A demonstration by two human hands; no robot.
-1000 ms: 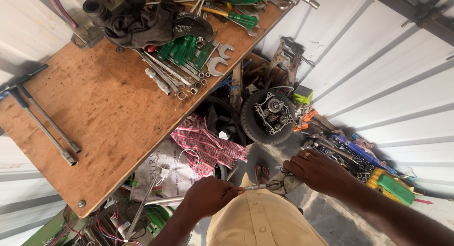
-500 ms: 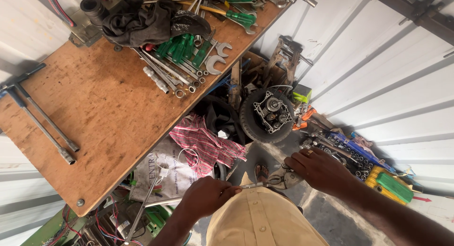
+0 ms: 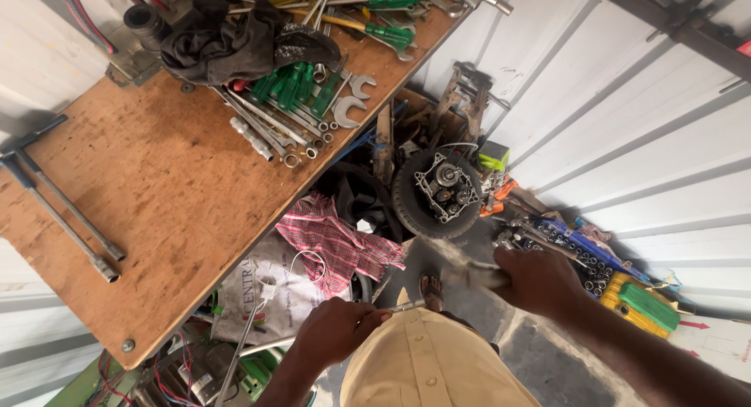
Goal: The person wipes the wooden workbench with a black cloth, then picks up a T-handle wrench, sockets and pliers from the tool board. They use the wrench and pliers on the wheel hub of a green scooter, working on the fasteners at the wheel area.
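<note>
Looking straight down here, both hands are low in the shot, above the person's tan shirt (image 3: pixel 426 368). The left hand (image 3: pixel 335 331) is curled closed around the end of a thin metal rod (image 3: pixel 405 305), which pokes out toward the right and slightly up. The right hand (image 3: pixel 540 280) is wrapped shut around a blurry metal part (image 3: pixel 477 275), too smeared to say what it is exactly. The two hands are near each other but not touching, and I can't tell if the rod actually meets the blurry part.

The wooden surface (image 3: pixel 156 188) takes up the upper left. On it there's a row of long socket wrenches (image 3: pixel 270 125), a bunch of green-handled screwdrivers (image 3: pixel 293 84), a couple of open-end spanners (image 3: pixel 353 98), a black rag (image 3: pixel 227 47) and a long T-handle wrench (image 3: pixel 59 199) off by the left edge.

Below the surface edge, on the floor, a red checked cloth (image 3: pixel 336 243) sits on top of a white sack (image 3: pixel 254 293). Just right of that is a small wheel with an engine part in its hub (image 3: pixel 442 192). Further right, along the white corrugated wall (image 3: pixel 626 141), there's a blue socket tray (image 3: pixel 583 250) and a yellow and green case (image 3: pixel 637 301).
</note>
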